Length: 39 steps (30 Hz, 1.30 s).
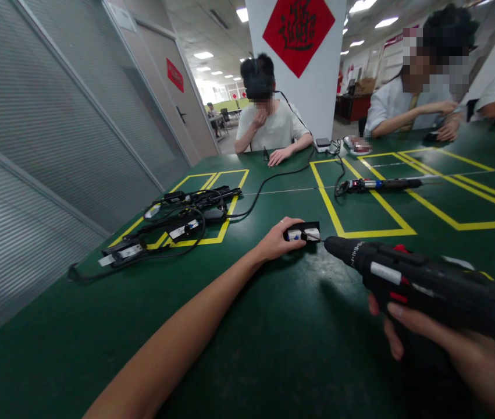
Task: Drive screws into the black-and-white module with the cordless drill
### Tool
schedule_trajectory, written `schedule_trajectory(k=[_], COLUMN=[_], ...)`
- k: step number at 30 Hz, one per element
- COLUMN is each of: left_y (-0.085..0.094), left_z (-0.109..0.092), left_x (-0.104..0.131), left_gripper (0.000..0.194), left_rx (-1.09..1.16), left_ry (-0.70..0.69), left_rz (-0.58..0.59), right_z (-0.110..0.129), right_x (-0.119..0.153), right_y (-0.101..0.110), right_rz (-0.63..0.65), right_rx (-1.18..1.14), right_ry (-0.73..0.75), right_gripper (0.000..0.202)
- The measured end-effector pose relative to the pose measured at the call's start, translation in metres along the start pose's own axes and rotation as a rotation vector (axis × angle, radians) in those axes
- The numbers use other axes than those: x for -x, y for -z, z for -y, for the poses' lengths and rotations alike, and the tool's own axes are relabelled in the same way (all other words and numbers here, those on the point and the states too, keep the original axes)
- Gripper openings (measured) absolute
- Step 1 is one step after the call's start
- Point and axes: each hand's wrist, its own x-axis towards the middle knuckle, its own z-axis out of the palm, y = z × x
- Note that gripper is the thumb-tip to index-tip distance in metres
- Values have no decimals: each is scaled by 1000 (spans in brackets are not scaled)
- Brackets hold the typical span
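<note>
Left hand [280, 240]: fingers are clamping the black casing [315, 226], ideally bracing it.
Right hand [434, 334]: fingers are gripping the drill [426, 279], ideally keeping its bit [321, 241] straight.

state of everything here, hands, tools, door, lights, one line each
left hand: closed on the small black case
right hand: wrapped round the power drill's grip
small black case: on the table, gripped
power drill: held, aimed at the case; running or not, unclear
slim tool: lying flat
door: shut
ceiling lights: on
</note>
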Motion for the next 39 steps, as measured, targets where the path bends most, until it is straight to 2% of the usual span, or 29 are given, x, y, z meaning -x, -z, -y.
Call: schedule_trajectory(k=[2, 4, 17, 25, 33, 39], left_y=[0, -1, -3, -3, -3, -4], left_z=[1, 2, 4, 5, 8, 7], left_x=[0, 0, -1, -2, -3, -2], left_gripper=[52, 53, 54, 55, 55, 56], left_rx=[-5, -6, -1, -5, 9, -20], left_ry=[2, -2, -16, 18, -8, -28], left_rz=[0, 0, -30, -15, -16, -16], right_z=[1, 2, 5, 5, 5, -4], right_x=[1, 2, 3, 2, 3, -1], right_y=[4, 7, 6, 4, 4, 16], right_rz=[100, 131, 91, 86, 100, 77], right_rx=[6, 18, -4, -36, -46, 114], right_ry=[-70, -90, -46, -57, -86, -37], right_gripper=[32, 33, 33, 34, 31, 36])
